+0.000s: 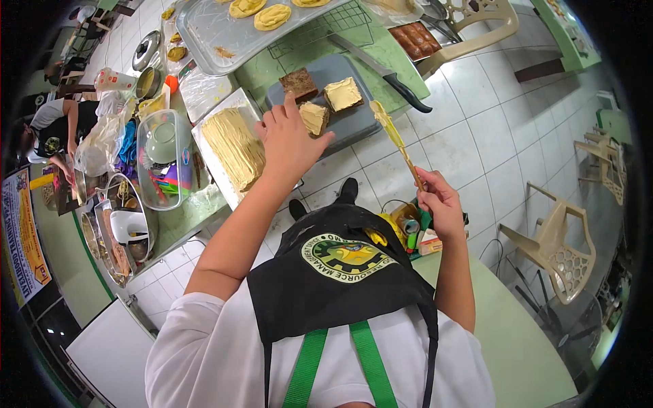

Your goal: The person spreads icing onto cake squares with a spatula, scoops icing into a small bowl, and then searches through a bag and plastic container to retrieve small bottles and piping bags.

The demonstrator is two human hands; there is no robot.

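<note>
My right hand [439,200] is closed around the handle of a spatula [396,136], whose blade is smeared with yellowish frosting and points up and left. My left hand [292,139] has its fingers apart over the near left edge of a grey upturned tray [357,126]. Its index fingertip is at a bare brown cake square [298,83]; whether they touch I cannot tell. Two frosted cake squares [343,94] sit beside it, the nearer one partly behind my fingers. Left of my wrist lies a larger frosted cake [233,146] on a white board.
A knife [384,73] with a black handle lies across the tray's far right corner. Behind is a metal baking sheet [204,41] with yellow pastries. A clear plastic bin [163,194] and a hand mixer [129,224] stand left. Another person [61,126] works at far left.
</note>
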